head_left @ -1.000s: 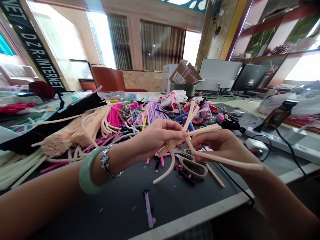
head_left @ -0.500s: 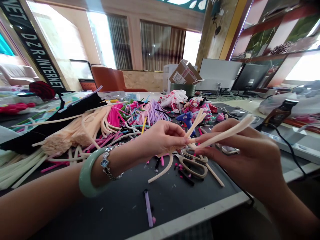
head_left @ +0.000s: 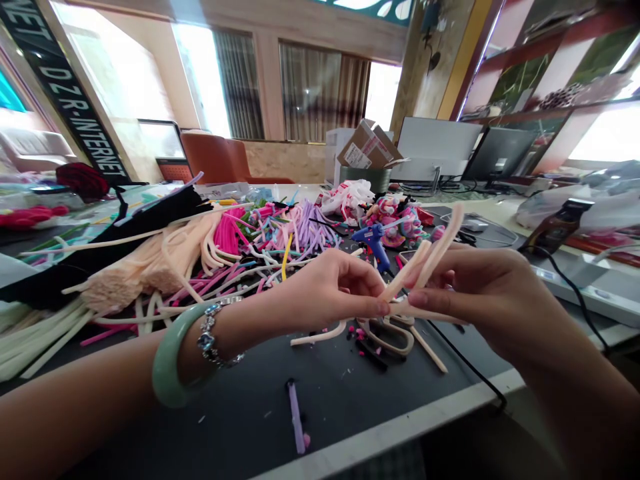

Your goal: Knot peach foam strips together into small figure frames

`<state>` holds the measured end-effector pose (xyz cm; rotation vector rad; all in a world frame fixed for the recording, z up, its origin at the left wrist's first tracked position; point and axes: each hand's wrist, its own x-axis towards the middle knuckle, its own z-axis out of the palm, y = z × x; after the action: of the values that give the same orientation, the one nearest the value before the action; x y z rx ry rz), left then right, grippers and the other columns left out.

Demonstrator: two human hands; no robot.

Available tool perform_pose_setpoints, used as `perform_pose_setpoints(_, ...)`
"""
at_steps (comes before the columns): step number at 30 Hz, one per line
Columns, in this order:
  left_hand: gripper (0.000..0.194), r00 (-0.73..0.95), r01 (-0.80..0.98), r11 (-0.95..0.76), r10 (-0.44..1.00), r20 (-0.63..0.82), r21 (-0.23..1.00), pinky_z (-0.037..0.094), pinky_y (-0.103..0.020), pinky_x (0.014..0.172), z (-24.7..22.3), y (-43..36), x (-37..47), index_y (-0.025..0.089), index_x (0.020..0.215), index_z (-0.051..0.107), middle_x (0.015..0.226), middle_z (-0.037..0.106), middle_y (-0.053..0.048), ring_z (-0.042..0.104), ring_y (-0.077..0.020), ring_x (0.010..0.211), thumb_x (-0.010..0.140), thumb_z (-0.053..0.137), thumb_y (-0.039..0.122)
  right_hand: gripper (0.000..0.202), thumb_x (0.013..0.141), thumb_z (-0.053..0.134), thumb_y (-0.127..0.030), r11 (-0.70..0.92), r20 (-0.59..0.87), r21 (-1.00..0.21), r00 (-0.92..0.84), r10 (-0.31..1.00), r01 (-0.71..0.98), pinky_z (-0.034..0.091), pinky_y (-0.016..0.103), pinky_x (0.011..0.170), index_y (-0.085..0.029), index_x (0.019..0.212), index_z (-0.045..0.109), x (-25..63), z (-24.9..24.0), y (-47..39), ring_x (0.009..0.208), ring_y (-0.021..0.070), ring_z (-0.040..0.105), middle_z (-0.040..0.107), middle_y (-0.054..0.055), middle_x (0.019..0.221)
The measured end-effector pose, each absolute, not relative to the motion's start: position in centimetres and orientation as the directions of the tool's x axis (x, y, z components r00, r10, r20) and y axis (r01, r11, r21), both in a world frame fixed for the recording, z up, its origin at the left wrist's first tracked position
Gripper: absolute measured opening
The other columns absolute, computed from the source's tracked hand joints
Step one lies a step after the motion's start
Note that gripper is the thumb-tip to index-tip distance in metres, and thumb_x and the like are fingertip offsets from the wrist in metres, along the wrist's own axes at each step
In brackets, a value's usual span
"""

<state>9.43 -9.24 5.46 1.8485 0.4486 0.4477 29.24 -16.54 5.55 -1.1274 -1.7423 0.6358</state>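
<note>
Cream pipe cleaners (head_left: 440,250) are pinched between my two hands above the dark table (head_left: 240,407). My left hand (head_left: 340,287) grips them where they cross, thumb against the fingers. One loose end curves out below that hand to the left. My right hand (head_left: 465,287) is closed on strands just to the right, one end sticking up past its fingers and another pointing right beneath the thumb. Under the hands lie scissors (head_left: 395,339), their blades hidden. Another cream pipe cleaner piece (head_left: 430,350) rests beside the handles.
Bundles of peach pipe cleaners (head_left: 150,260) and a pile of pink and lilac ones (head_left: 310,223) cover the left and back. A blue glue gun (head_left: 375,243) stands behind my hands. A lilac stick (head_left: 296,417) lies in front. A black cable (head_left: 465,360) crosses the right edge.
My right hand has turned and closed nearer my left. The strand it holds, which pointed right, now stands steeply up. Another end now points right under the thumb. My left hand has lowered slightly.
</note>
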Motion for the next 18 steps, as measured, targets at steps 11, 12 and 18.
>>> perform_pose_setpoints(11,0.022,0.886,0.103,-0.43,0.45,0.115,0.897,0.033,-0.015,0.046,5.9,-8.9,9.3,0.01,0.08,0.066,0.063,0.056,0.0,0.045,-0.0052,0.054,0.074,0.068,0.031,0.007,0.065,0.075,-0.022,0.379,0.269,-0.89,-0.381,0.885,0.254,0.035,0.025,0.044,-0.023,0.063,0.069,31.5,5.4,-14.8,0.051,0.0112,0.049,0.059,-0.001,0.057)
perform_pose_setpoints(12,0.021,0.886,0.108,-0.451,0.447,0.12,0.886,0.033,-0.015,0.047,5.9,-8.9,9.3,0.01,0.08,0.067,0.063,0.056,0.0,0.045,-0.0053,0.054,0.074,0.068,0.03,0.007,0.066,0.075,-0.022,0.376,0.251,-0.891,-0.412,0.876,0.255,0.035,0.025,0.045,-0.023,0.063,0.069,31.7,5.4,-14.7,0.051,0.0112,0.048,0.058,-0.001,0.056)
perform_pose_setpoints(18,0.021,0.893,0.094,-0.522,0.42,0.16,0.848,0.039,-0.016,0.053,5.6,-9.1,9.3,0.01,0.083,0.066,0.067,0.06,-0.001,0.05,-0.0069,0.059,0.077,0.065,0.029,0.01,0.065,0.073,-0.024,0.334,0.201,-0.925,-0.51,0.837,0.184,0.037,0.026,0.049,-0.02,0.062,0.065,32.2,4.8,-13.9,0.053,0.0119,0.048,0.056,-0.001,0.057)
